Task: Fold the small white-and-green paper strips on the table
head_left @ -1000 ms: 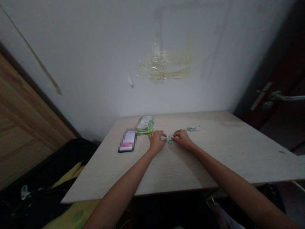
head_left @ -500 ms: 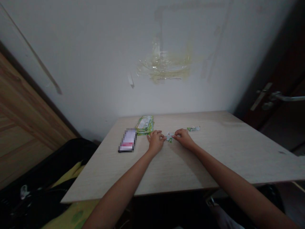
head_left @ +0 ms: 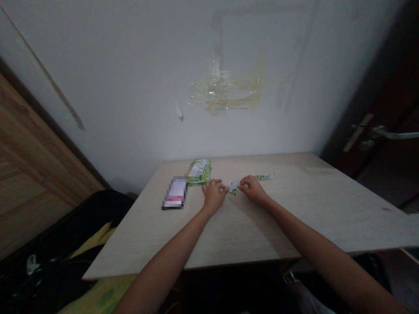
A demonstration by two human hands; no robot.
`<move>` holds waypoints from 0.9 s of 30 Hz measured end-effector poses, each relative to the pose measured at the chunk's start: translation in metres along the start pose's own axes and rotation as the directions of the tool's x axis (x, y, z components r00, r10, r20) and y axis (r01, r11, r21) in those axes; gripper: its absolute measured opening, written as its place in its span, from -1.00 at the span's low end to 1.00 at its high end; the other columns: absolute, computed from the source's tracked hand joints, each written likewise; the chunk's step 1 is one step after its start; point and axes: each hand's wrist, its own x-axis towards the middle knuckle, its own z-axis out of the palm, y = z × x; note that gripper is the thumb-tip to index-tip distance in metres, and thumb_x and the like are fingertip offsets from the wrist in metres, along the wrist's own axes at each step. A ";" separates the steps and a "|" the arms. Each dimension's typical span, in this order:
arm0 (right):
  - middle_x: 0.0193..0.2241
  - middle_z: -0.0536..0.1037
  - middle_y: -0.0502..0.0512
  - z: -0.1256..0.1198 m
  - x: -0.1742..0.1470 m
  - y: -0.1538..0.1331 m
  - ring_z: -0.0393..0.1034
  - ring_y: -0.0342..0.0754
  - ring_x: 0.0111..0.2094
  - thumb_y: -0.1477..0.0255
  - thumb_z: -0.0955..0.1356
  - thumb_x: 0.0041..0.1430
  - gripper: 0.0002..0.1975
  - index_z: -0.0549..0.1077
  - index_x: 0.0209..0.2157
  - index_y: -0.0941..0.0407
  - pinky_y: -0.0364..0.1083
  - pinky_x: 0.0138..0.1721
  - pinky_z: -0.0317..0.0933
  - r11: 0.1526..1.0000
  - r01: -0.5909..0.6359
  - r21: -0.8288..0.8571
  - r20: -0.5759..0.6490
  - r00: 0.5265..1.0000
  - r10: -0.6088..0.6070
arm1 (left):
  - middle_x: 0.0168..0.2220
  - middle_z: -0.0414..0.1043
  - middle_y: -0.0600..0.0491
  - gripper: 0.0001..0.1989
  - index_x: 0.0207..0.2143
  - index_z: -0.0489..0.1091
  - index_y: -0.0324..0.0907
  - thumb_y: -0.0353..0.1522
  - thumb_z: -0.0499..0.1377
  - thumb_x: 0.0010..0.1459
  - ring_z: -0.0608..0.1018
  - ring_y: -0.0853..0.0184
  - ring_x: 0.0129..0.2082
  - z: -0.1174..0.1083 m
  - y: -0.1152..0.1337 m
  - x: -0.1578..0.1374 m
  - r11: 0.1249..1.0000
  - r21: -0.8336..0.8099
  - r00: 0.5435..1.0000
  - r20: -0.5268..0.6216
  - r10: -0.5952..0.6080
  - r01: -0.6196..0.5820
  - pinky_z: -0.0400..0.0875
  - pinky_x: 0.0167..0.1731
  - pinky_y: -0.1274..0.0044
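Between my two hands, low over the table, is a small green-and-white printed piece point(head_left: 233, 188) that looks like thin wrapper material. My left hand point(head_left: 214, 194) pinches its left end between thumb and forefinger, the other fingers curled loosely. At the opposite end my right hand point(head_left: 252, 189) grips it with closed fingertips. A narrow green-and-silver strip point(head_left: 266, 176) lies just beyond my right hand. Behind my left hand rests a stack of green-and-white printed packets point(head_left: 199, 171), its near edge close to my fingers.
A phone point(head_left: 176, 193) with a blurred screen lies left of the stack. The pale wooden table point(head_left: 235, 235) meets a wall carrying old clear tape point(head_left: 225, 92). A dark door with a metal handle point(head_left: 393, 133) stands right; a dark bag point(head_left: 108, 209) sits left.
Almost nothing differs. My right hand has shifted very slightly to the right, and the printed piece stays between both hands.
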 end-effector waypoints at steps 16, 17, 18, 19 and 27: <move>-0.15 0.57 0.19 -0.013 0.000 -0.001 0.33 0.11 0.04 0.43 0.45 0.09 -0.96 0.55 -0.41 0.10 0.11 0.13 0.13 0.983 0.186 0.004 0.000 0.983 -0.186 | -0.02 0.48 0.01 -0.84 -0.22 0.53 -0.06 -0.28 0.19 0.17 0.34 0.13 0.11 -0.004 0.000 -0.002 0.995 0.092 0.999 -0.046 -0.022 0.026 0.07 0.18 0.22; -0.14 0.58 0.19 -0.013 -0.001 -0.002 0.34 0.11 0.05 0.44 0.44 0.09 -0.97 0.56 -0.39 0.10 0.11 0.14 0.13 0.985 0.174 0.003 0.025 0.984 -0.174 | -0.02 0.48 0.01 -0.83 -0.21 0.53 -0.06 -0.28 0.19 0.16 0.33 0.12 0.12 -0.005 0.001 -0.003 0.996 0.090 0.999 -0.037 -0.027 0.030 0.06 0.18 0.22; -0.14 0.58 0.18 -0.012 -0.002 -0.003 0.34 0.11 0.06 0.44 0.44 0.09 -0.96 0.56 -0.37 0.10 0.11 0.14 0.14 0.986 0.164 0.001 0.052 0.985 -0.164 | -0.01 0.48 0.01 -0.82 -0.20 0.53 -0.05 -0.28 0.19 0.16 0.33 0.12 0.13 -0.005 0.001 -0.003 0.996 0.087 0.999 -0.029 -0.028 0.030 0.05 0.19 0.22; -0.15 0.59 0.18 -0.011 -0.003 -0.004 0.35 0.11 0.06 0.44 0.44 0.09 -0.94 0.57 -0.34 0.10 0.09 0.14 0.15 0.987 0.159 0.001 0.081 0.984 -0.159 | -0.01 0.47 0.01 -0.81 -0.18 0.53 -0.04 -0.28 0.19 0.16 0.32 0.12 0.14 -0.006 0.001 -0.003 0.996 0.084 0.999 -0.021 -0.027 0.029 0.04 0.19 0.21; -0.20 0.60 0.17 -0.011 -0.005 -0.009 0.42 0.05 -0.07 0.41 0.41 0.15 -0.87 0.60 -0.27 0.12 0.01 0.06 0.21 0.973 0.230 -0.008 0.188 0.956 -0.225 | 0.05 0.42 0.03 -0.74 -0.07 0.54 0.09 -0.23 0.18 0.19 0.29 0.12 0.15 -0.005 -0.001 -0.005 0.995 0.095 0.998 0.055 0.018 -0.023 0.00 0.22 0.18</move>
